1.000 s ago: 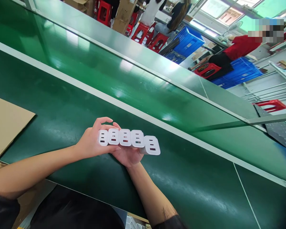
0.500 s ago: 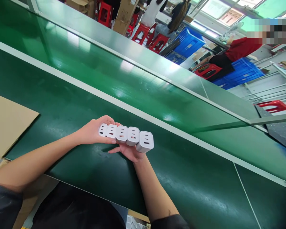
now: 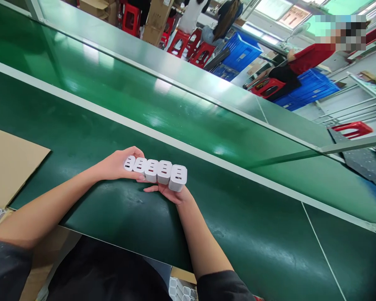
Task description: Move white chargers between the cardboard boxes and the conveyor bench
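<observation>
A row of several white USB wall chargers [image 3: 151, 168] is held over the green work surface, their port faces turned up toward me. My left hand [image 3: 115, 164] is closed around the left end of the row, thumb along the near side and fingers on the far side. Under the right end lies my right hand [image 3: 173, 195], bearing the chargers on its palm with the thumb pointing left. Most of its fingers are hidden behind the row. The rightmost charger [image 3: 178, 177] looks largest and stands slightly lower in view than its neighbours.
A flat cardboard sheet [image 3: 14, 163] lies at the left. Below the near table edge, more white pieces [image 3: 181, 290] show in a box. A pale strip [image 3: 163, 137] runs along the table. Beyond are co-workers, red stools [image 3: 203, 54] and blue crates [image 3: 241, 52].
The row and both hands have shifted slightly left and up in view, partly with the camera. The rightmost charger now sits closer in line with the others. Both hands keep their hold.
</observation>
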A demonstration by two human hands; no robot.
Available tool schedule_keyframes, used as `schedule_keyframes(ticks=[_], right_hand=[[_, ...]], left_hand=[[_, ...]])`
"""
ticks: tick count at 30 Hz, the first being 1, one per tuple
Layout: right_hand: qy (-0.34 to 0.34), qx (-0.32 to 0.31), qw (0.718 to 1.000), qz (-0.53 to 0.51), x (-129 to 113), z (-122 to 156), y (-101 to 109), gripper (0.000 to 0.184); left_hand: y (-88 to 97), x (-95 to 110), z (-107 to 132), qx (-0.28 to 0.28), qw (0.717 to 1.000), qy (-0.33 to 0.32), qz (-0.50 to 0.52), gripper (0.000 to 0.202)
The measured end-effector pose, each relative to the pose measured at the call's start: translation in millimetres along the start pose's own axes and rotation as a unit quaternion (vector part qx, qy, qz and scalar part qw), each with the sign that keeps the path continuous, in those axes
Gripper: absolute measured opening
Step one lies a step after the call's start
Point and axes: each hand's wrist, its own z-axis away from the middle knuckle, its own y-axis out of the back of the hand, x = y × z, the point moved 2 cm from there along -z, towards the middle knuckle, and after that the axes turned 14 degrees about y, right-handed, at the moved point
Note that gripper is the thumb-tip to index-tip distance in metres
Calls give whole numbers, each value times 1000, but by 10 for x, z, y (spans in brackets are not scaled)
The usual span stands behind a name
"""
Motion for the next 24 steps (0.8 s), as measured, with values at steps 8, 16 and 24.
schedule_keyframes(ticks=[8,16,24], right_hand=[[-39,-33,991,121,-99,88,246,55],[17,-61,959,275,-277,166,417,71],[14,-7,872,489,-364,387,534,53]], left_hand=[[-45,-48,-36,-24,991,-10,-131,53],[-52,-3,-4,-42,983,-66,-165,62],[-63,-4,-8,-6,976,-95,-198,61]])
